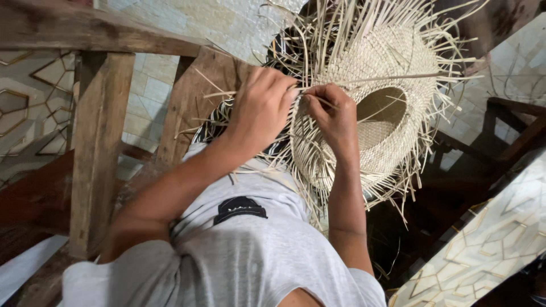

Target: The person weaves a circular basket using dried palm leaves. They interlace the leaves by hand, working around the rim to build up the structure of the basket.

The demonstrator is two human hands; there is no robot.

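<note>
A half-woven straw hat [392, 74] of pale palm strips lies on my lap, its hollow crown facing up and loose strips sticking out all round the brim. My left hand [260, 108] grips the brim's near edge, pinching strips between fingers. My right hand [335, 116] is closed on a thin straw strip [398, 75] at the same edge, close beside the left hand. My grey shirt fills the lower part of the view.
A wooden chair frame [96, 142] with thick posts stands at my left. Dark wooden furniture [512, 131] stands at the right. The floor has patterned pale tiles [495, 244]. A black-and-white patterned cloth [213, 122] lies under the hat.
</note>
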